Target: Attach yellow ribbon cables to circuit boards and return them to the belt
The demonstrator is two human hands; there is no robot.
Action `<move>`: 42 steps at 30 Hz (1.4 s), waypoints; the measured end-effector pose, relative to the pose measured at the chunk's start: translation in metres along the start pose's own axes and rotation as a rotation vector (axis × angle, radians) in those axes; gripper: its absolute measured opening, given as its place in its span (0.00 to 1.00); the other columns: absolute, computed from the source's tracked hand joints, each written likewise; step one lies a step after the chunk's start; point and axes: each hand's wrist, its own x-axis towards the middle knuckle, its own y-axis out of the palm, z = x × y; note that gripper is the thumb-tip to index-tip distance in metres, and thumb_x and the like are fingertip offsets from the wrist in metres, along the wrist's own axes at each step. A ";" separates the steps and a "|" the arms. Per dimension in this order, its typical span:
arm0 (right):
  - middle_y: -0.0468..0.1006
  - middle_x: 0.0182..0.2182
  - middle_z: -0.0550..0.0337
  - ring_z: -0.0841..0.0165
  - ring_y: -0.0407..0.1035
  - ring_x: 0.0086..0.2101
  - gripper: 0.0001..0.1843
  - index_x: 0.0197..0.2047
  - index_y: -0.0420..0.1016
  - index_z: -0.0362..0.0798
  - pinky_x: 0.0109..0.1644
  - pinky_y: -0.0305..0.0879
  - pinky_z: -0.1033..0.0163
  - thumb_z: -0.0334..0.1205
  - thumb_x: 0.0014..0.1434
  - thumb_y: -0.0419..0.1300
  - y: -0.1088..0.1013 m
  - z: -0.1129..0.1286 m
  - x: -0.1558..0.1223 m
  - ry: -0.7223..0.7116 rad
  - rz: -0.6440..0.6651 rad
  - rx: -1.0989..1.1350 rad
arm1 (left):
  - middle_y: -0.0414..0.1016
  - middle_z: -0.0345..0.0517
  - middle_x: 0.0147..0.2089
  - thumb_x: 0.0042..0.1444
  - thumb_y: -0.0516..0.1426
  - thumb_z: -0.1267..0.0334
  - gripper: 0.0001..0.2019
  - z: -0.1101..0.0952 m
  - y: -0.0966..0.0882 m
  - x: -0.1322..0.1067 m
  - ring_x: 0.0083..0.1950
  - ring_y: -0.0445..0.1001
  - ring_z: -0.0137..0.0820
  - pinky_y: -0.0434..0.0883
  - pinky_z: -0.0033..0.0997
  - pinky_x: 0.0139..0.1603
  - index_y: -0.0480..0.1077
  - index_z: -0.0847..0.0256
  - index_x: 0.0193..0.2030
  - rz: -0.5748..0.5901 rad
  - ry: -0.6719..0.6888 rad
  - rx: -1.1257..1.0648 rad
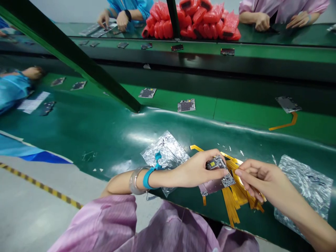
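Fingers of the left hand (pixel 195 171) pinch the circuit board (pixel 219 175); right hand (pixel 258 178) fingers close on yellow strips (pixel 236 197).

Two silver foil bags (pixel 165 152) (pixel 304 190) and one held circuit board (pixel 217 175).

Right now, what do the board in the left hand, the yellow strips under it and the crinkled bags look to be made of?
The board in the left hand looks like rigid circuit laminate with dull metal shields and small chips. The yellow strips seem thin, glossy film, probably polyimide tape or flex cable: flat, amber, bending. The crinkled bags look like metallised plastic, silvery, creased and reflective.
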 end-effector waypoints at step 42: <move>0.81 0.46 0.48 0.49 0.74 0.53 0.21 0.43 0.74 0.52 0.55 0.72 0.42 0.54 0.52 0.70 -0.109 0.045 0.160 -0.431 -0.742 0.055 | 0.70 0.60 0.62 0.67 0.54 0.61 0.14 0.053 -0.187 0.098 0.67 0.65 0.44 0.59 0.47 0.70 0.67 0.63 0.56 -0.780 0.044 0.776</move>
